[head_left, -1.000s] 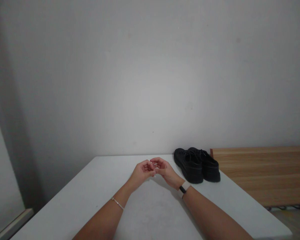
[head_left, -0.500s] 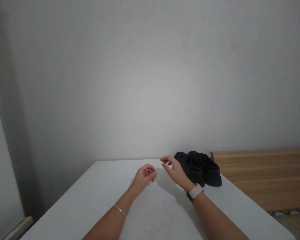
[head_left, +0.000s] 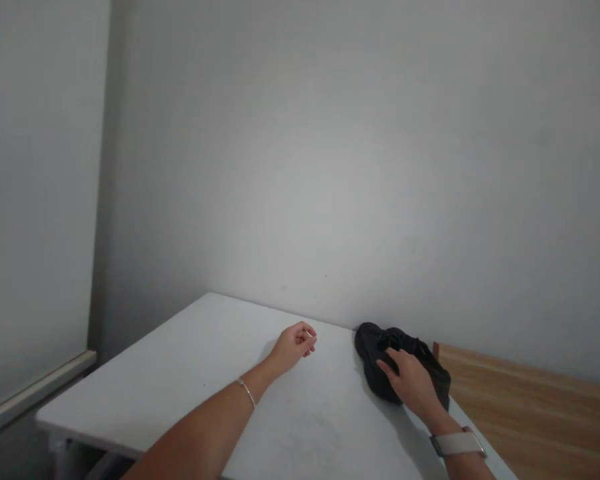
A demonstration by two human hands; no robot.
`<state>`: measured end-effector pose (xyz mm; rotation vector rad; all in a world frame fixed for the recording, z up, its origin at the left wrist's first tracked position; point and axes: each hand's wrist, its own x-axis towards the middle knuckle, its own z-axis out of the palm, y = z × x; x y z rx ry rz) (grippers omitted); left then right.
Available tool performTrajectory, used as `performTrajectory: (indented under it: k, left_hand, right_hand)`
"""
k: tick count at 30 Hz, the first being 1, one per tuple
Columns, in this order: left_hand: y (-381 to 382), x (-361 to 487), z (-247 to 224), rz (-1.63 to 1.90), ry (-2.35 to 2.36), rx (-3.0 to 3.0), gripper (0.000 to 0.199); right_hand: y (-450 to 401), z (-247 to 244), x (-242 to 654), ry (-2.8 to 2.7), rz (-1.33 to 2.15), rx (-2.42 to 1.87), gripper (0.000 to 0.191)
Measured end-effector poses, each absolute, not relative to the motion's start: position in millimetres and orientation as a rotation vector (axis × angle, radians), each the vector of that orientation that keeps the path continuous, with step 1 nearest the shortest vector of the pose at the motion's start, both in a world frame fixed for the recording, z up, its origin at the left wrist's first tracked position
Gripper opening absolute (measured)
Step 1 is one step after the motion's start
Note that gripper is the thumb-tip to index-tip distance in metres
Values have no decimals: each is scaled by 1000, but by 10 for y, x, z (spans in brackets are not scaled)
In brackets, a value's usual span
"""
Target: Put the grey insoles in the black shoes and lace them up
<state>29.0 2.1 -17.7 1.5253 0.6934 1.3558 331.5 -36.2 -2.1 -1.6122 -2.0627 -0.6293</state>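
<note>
A pair of black lace-up shoes [head_left: 373,343] rests side by side at the right edge of a white table [head_left: 180,360], close to the wall. My right hand [head_left: 410,380] hovers over the nearer shoe, thumb and fingers apart; the hand covers part of that shoe, and whether it touches is hard to tell. Around the right wrist is a light band. Over the middle of the table is my left hand [head_left: 296,343], its fingers loosely curled, a gap between them and the thumb, holding nothing. A thin bracelet circles the left wrist.
A plain grey-white wall [head_left: 300,167] rises behind the table. To the right, beyond the table edge, lies a wood-grain surface [head_left: 525,413]. At the left, a pale ledge [head_left: 40,390] runs along the base of a white panel [head_left: 40,187].
My right hand has moved right, from beside the shoes to over the nearer one. My left hand has stayed about the same. The camera view has tilted and turned.
</note>
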Motion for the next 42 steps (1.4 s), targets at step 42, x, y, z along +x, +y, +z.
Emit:
performTrajectory:
  k: [42]
  left_hand:
    - [-59, -81, 92, 1151, 462, 1762, 30]
  right_hand:
    - [-305, 141, 1945, -2110, 558, -633, 30]
